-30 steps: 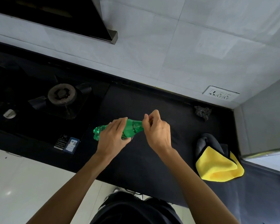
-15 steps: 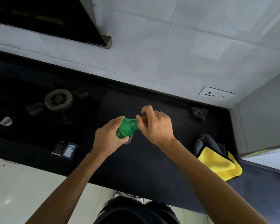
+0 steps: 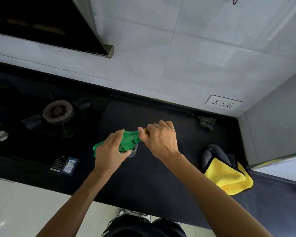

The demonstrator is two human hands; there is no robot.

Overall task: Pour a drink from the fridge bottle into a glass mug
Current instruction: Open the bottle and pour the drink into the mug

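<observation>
Left hand (image 3: 110, 152): fingers curled over the body of the green bottle (image 3: 128, 140), gripping it from above.
Right hand (image 3: 161, 140): thumb and fingertips pinched round the yellow cap (image 3: 145, 130) at the bottle's neck; only a sliver of the cap shows.
Green bottle: held nearly on its side above the worktop, neck toward 2 o'clock, base toward 8 o'clock.
Glass mug (image 3: 134, 152): directly under the bottle's shoulder, on the black worktop (image 3: 143, 182); mostly hidden by the left hand, only a clear curved edge shows.
Sticker labels (image 3: 65, 164): at 8 o'clock from the bottle, on the hob's front corner.
Yellow cloth (image 3: 227, 176): at 4 o'clock from the hands, folded on the worktop, with a grey cloth (image 3: 214, 152) touching its far side.
Gas burner (image 3: 58, 111): at 10 o'clock, well apart from the bottle; a silver knob (image 3: 1, 135) sits further left.
Dark scrubber (image 3: 206, 123): at 2 o'clock, against the back edge.
Wall socket (image 3: 223, 103): just above the scrubber, on the grey tiled wall.
Cooker hood (image 3: 41, 23): at 11 o'clock, highest and farthest.
</observation>
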